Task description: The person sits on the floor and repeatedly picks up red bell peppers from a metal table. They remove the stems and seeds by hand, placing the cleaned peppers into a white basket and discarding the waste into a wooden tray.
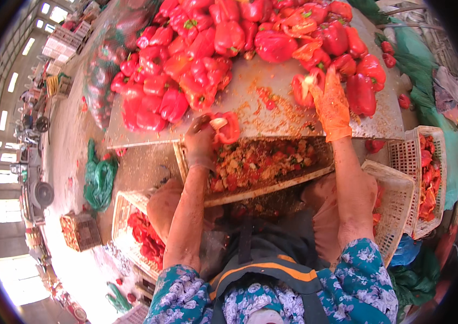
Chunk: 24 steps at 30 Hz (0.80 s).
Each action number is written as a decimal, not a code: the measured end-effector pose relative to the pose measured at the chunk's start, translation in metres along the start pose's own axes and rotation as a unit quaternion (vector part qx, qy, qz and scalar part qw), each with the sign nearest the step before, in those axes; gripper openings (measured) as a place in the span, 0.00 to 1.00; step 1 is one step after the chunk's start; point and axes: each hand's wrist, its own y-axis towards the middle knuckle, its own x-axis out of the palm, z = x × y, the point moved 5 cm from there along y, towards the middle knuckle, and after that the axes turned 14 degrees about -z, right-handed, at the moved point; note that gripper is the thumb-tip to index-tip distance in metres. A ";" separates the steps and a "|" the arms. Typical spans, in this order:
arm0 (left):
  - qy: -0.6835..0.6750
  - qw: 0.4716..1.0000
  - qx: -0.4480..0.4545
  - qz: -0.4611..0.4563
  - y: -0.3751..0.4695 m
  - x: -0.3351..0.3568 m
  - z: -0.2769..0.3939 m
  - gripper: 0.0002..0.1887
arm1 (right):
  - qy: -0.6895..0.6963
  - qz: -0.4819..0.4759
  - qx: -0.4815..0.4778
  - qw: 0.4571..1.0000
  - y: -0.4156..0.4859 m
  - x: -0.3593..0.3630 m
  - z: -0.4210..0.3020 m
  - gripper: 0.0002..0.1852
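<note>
My left hand point(200, 139), in a dark stained glove, grips an opened red bell pepper point(231, 128) at the front edge of a metal work table point(249, 109). The pepper's hollow side and pale core show. Farther right, my right hand point(333, 106) wears an orange glove flecked with seeds. Its thumb and fingers hold another cut bell pepper point(300, 92) with a pale inside, just above the table. Loose seeds and scraps lie between the hands. A big heap of whole red bell peppers point(229, 36) covers the table's far side.
Below the table edge, a crate point(253, 198) holds cores, seeds and scraps. Crates with red pepper pieces stand at left point(121, 218) and right point(413, 141). A full mesh sack point(107, 69) leans at the table's left; a green net bag point(100, 178) lies on the floor.
</note>
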 end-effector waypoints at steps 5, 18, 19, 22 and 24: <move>0.040 0.991 -0.007 -0.125 -0.016 0.034 -0.001 0.18 | 0.138 -0.141 -0.238 0.951 -0.035 0.021 -0.103 0.27; 0.109 0.966 -0.009 -0.235 -0.031 0.065 -0.014 0.22 | -0.012 -0.323 -0.211 0.923 -0.091 0.079 -0.111 0.11; 0.115 0.967 -0.014 -0.227 -0.035 0.065 -0.010 0.23 | -0.003 -0.315 -0.204 0.927 -0.090 0.076 -0.111 0.11; 0.103 0.976 -0.020 -0.193 -0.047 0.059 -0.004 0.26 | 0.011 -0.318 -0.114 0.941 -0.069 0.064 -0.100 0.09; 0.056 0.985 -0.011 -0.163 -0.055 0.058 -0.004 0.27 | 0.090 -0.310 -0.088 0.942 -0.066 0.061 -0.094 0.07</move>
